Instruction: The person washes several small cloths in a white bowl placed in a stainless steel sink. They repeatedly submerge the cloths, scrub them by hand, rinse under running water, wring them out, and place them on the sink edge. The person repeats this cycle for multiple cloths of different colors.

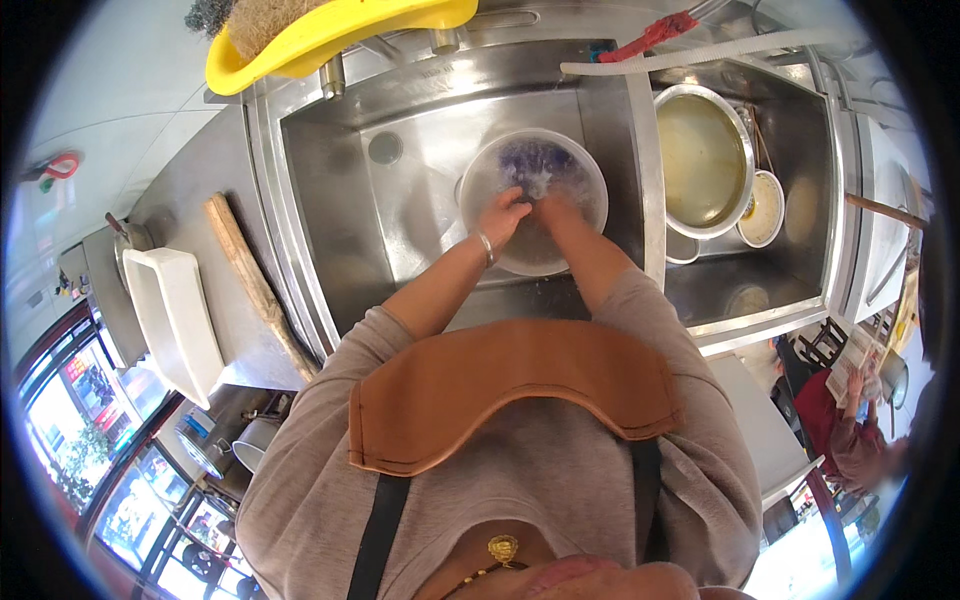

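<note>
A round, pale basin (480,161) of cloudy water stands in the left bay of a steel sink (337,225). My left hand (504,214), with a silver bangle at the wrist, is over the basin, its fingers curled at the water near the middle. My right hand (556,210) reaches into the water beside it and is blurred; its fingers are hard to make out. Beyond both hands a dark blue-purple thing (544,157) shows through the splashing water. Whether either hand holds something is not clear.
The right bay holds a metal basin of yellowish liquid (694,161) and a bowl (763,214). A ribbed hose (690,58) crosses the divider. A yellow holder (300,52) with scourers hangs at the back. On the left are a wooden stick (247,270) and a white tub (169,315). A person (851,450) is far right.
</note>
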Demonstrator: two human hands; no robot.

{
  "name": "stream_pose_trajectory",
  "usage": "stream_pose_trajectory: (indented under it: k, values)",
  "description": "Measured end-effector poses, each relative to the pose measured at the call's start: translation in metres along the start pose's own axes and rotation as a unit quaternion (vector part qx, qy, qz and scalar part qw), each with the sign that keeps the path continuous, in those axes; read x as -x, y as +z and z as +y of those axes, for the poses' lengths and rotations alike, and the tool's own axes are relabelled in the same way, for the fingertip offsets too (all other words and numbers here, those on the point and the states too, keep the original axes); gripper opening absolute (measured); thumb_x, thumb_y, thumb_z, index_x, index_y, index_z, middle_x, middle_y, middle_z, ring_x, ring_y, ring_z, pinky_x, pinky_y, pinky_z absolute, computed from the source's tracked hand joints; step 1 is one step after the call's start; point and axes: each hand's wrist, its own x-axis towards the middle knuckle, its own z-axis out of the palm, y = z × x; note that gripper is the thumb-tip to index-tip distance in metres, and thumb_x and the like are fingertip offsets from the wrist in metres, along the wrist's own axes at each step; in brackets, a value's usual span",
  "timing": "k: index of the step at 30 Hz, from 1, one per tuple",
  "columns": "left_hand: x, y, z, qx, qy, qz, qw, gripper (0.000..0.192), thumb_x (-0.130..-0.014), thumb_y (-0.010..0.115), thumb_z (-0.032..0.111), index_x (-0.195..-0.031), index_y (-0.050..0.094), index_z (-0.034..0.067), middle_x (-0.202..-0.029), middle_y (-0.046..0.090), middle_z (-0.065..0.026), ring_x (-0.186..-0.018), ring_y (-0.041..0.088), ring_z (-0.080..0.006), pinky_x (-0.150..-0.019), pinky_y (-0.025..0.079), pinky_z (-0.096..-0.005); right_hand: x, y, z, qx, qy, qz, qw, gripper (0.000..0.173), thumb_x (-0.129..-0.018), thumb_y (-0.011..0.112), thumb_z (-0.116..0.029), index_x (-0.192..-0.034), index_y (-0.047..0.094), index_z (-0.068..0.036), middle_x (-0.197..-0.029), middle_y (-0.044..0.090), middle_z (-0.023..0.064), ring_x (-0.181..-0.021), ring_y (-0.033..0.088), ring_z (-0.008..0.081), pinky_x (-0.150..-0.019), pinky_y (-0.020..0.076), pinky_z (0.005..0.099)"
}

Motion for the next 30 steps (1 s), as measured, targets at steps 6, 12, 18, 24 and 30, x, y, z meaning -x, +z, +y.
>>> stream_pose_trajectory:
  k: [6, 12, 18, 24, 30]
  values:
    - [0.021, 0.000, 0.035, 0.153, -0.018, 0.095, 0.984, 0.070, -0.094, 0.061, 0.055, -0.146, 0.050, 0.009, -0.149, 0.051, -0.0093, -0.138, 0.046, -0.0280, -0.114, 0.036, -0.0394, 0.020, -0.021, 0.013, -0.341, -0.103, 0.061, 0.932, 0.050, -0.072, 0.074, -0.015, -0.121, 0.068, -0.007, -0.110, 0.072, 0.0139, -0.103, 0.068, 0.0261, -0.091, 0.0522, 0.0383]
    - [0.021, -0.007, 0.062, 0.405, -0.086, -0.282, 0.866, 0.077, -0.097, 0.040, 0.070, -0.136, 0.056, 0.005, -0.127, 0.065, -0.0147, -0.114, 0.063, -0.0306, -0.101, 0.050, -0.0445, 0.168, -0.056, -0.036, -0.079, -0.532, 0.187, 0.822, 0.026, -0.065, 0.080, -0.022, -0.084, 0.063, -0.015, -0.090, 0.060, 0.0060, -0.088, 0.060, 0.0327, -0.078, 0.0506, 0.0443]
    - [0.029, -0.001, 0.051, 0.385, 0.037, -0.248, 0.888, 0.059, -0.101, 0.044, 0.055, -0.131, 0.059, 0.006, -0.122, 0.067, -0.0126, -0.111, 0.065, -0.0282, -0.100, 0.051, -0.0432, 0.185, -0.056, -0.064, -0.075, -0.495, 0.264, 0.825, 0.028, -0.073, 0.079, -0.031, -0.071, 0.057, -0.013, -0.079, 0.056, 0.0058, -0.071, 0.061, 0.0303, -0.057, 0.0496, 0.0445]
    - [0.033, 0.003, 0.061, 0.417, -0.076, -0.100, 0.900, 0.045, -0.104, 0.045, 0.040, -0.127, 0.061, 0.005, -0.121, 0.068, -0.0110, -0.109, 0.066, -0.0268, -0.101, 0.051, -0.0429, 0.124, -0.052, -0.044, -0.115, -0.361, 0.310, 0.872, 0.033, -0.083, 0.068, -0.041, -0.075, 0.067, -0.009, -0.075, 0.067, 0.0161, -0.070, 0.067, 0.0367, -0.063, 0.0539, 0.0476]
    - [0.047, -0.020, 0.055, 0.046, 0.070, 0.026, 0.996, 0.044, -0.091, 0.066, 0.021, -0.128, 0.059, -0.002, -0.121, 0.066, -0.0125, -0.115, 0.062, -0.0236, -0.105, 0.046, -0.0358, 0.105, -0.076, 0.008, 0.086, -0.299, 0.236, 0.921, 0.033, -0.084, 0.068, -0.030, -0.111, 0.069, -0.011, -0.129, 0.060, 0.0121, -0.113, 0.060, 0.0386, -0.092, 0.0530, 0.0468]
